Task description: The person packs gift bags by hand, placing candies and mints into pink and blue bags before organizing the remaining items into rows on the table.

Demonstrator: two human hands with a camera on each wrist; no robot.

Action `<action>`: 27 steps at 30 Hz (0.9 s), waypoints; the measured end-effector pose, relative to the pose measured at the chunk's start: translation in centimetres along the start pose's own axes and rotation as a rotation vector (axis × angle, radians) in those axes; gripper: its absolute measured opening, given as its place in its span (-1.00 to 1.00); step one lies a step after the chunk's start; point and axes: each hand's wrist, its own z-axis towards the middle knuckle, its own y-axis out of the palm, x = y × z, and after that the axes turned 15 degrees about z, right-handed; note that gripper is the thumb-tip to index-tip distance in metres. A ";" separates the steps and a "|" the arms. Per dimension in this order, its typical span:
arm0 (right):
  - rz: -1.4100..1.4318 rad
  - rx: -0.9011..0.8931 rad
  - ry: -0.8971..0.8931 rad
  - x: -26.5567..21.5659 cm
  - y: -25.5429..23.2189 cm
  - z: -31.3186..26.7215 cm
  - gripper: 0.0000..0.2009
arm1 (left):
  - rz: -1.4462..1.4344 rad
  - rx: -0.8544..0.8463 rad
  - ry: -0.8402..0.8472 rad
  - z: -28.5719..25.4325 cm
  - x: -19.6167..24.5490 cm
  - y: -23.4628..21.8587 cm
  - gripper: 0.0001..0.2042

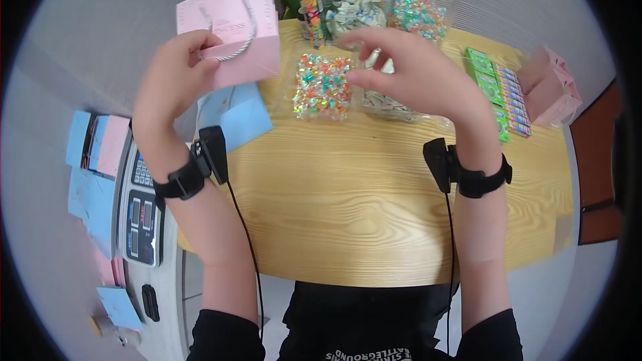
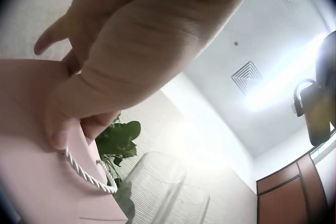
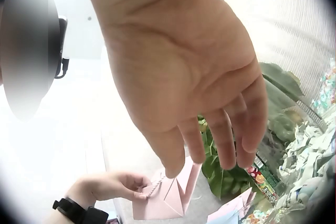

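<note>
My left hand [image 1: 167, 73] pinches the top edge of a pink paper gift bag [image 1: 261, 60], thumb on one side and fingers inside the rim. A twisted silver cord handle [image 2: 86, 175] loops out beside the thumb in the left wrist view. Held up at the back left, the bag overlaps a blue paper bag [image 1: 244, 120] in the head view. My right hand [image 1: 421, 70] hovers over the candy boxes, holding nothing, its fingers loosely bent downward. Nearest it are a clear box of orange and green wrapped candies [image 1: 321, 90] and a box of white-wrapped sweets [image 1: 384, 103], partly hidden.
Behind stand a colourful yellow-lidded tube [image 1: 309, 0], more white-wrapped sweets [image 1: 354, 13] and teal-orange candies [image 1: 418, 17]. Green packs [image 1: 481, 70], striped candy sticks [image 1: 513, 100] and pink bags [image 1: 552, 90] lie right. A scale [image 1: 142, 227] and folded blue bags [image 1: 90, 200] sit left.
</note>
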 end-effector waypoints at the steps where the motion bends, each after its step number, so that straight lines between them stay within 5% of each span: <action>1: -0.002 0.016 0.004 0.1 0.0 0.2 -0.51 | -0.092 0.011 0.050 -0.3 1.2 -0.1 -0.76; 3: 0.249 0.251 0.039 0.1 -0.1 0.5 -0.38 | -0.188 0.016 0.115 -0.3 3.0 -0.2 -0.77; 6: 0.587 0.347 0.176 -0.5 -1.4 0.6 -0.30 | -0.255 -0.063 0.333 0.2 5.0 0.4 -0.79; 9: 0.592 0.248 0.090 -0.2 -2.9 0.0 -0.40 | -0.449 -0.060 0.388 1.4 6.4 2.3 -0.84; 11: 0.540 0.278 0.072 -0.6 -3.7 -0.3 -0.43 | -0.339 0.352 0.520 2.4 7.5 3.7 -0.72; 12: 0.628 0.371 0.081 -1.4 -3.8 -0.1 -0.55 | -0.356 0.348 0.536 2.4 8.7 4.4 -0.72; 14: 0.733 0.426 -0.057 -2.7 -5.0 -1.4 -0.65 | -0.900 0.516 0.032 2.0 11.7 5.5 -0.50; 15: 0.723 0.440 -0.050 -2.9 -4.8 -1.9 -0.65 | -0.912 0.506 0.042 2.0 12.0 5.7 -0.50; 17: 0.806 0.508 -0.135 -3.5 -3.4 -1.4 -0.68 | -1.421 0.232 -0.063 2.0 11.9 6.2 -0.30; 21: 0.604 0.614 -0.132 -0.9 0.1 1.3 -0.43 | -1.546 0.038 0.044 2.1 12.3 5.7 -0.42; 23: 0.236 0.634 -0.125 -1.9 0.4 0.3 -0.35 | -1.576 0.153 -0.050 2.5 10.7 6.0 -0.48; 27: 0.126 0.551 -0.044 -3.3 -1.4 -0.5 -0.42 | -1.786 0.255 -0.220 1.8 10.4 5.2 -0.40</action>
